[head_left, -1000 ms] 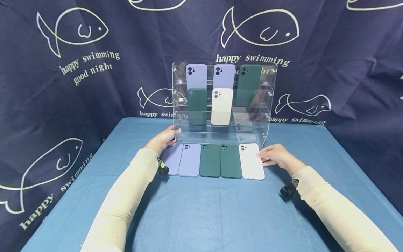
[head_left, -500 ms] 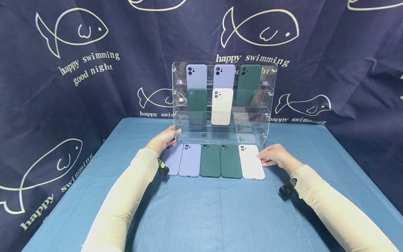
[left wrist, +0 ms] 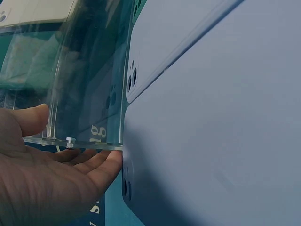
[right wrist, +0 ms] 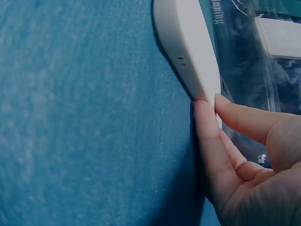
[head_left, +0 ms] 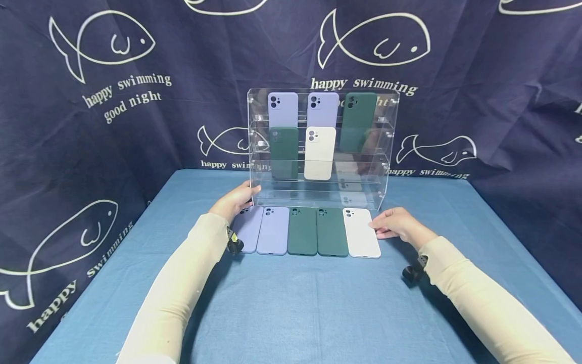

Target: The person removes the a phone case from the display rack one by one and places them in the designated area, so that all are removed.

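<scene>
In the head view a clear acrylic display stand (head_left: 291, 197) stands upright at the back of the table. My left hand (head_left: 233, 200) grips its left side panel, thumb in front and fingers behind, as the left wrist view shows. A white phone case (head_left: 361, 233) lies at the right end of a row before the stand. My right hand (right wrist: 249, 155) pinches that case's right edge between thumb and forefinger. The row also holds two green phone cases (head_left: 332, 232) and two lilac phone cases (head_left: 273, 231), the leftmost partly hidden by my left hand.
On the stand's upper shelves are two lilac cases (head_left: 323, 111) and a green case (head_left: 358, 121). Below them sit another green case (head_left: 284, 151) and a cream-white case (head_left: 320, 153). Blue cloth (head_left: 295, 308) covers the table; a dark fish-print curtain (head_left: 254, 55) hangs behind.
The right hand has shifted the white case very slightly toward the front, beside the green one. The left hand stays on the stand.
</scene>
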A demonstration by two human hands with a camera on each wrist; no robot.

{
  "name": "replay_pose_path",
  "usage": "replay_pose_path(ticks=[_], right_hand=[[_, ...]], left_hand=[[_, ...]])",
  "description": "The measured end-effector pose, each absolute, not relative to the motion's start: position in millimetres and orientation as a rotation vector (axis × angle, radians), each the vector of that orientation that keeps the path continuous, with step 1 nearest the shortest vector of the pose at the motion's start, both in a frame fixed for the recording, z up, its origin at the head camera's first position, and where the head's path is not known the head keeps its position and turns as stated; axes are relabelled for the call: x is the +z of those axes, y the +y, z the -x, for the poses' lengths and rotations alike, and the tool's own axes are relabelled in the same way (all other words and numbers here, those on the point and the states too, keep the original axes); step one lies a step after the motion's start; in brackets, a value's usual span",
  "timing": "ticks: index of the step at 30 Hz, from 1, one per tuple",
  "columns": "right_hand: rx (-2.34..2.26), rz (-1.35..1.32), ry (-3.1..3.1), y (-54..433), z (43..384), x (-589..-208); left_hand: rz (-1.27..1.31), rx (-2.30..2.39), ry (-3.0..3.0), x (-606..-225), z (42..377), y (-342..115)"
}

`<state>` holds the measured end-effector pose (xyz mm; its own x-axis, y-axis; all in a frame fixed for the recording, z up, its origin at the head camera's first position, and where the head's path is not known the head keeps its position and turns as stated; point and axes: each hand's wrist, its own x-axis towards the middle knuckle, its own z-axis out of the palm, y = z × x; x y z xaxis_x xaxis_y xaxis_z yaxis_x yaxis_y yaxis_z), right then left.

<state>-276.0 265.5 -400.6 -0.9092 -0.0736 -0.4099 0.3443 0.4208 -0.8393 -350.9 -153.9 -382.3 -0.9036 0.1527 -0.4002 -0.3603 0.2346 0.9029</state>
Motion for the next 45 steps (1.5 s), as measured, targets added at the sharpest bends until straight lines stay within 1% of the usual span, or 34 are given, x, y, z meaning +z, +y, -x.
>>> replay_pose_path(ticks=[13,23,27,32,36,45], right_hand=[[-1.551,-0.236,2.285,266,275,-403],[-1.497,-0.254,2.287,264,273,-400],[-1.552,-0.240,2.257,264,271,-398],[-1.657,-0.291,2.219,265,270,-394],[-1.702,-0.298,2.215,269,272,-389],[-1.774,-0.181,2.185,272,277,-369]], left_hand=[[0.192,1.697,2.124,-381,350,-153],[0.186,1.702,2.118,-379,348,-154],[0.200,1.717,2.108,-378,348,-154],[0.188,1.719,2.101,-378,349,-154],[0.189,1.736,2.086,-379,349,-154],[0.193,1.729,2.090,-380,351,-156]])
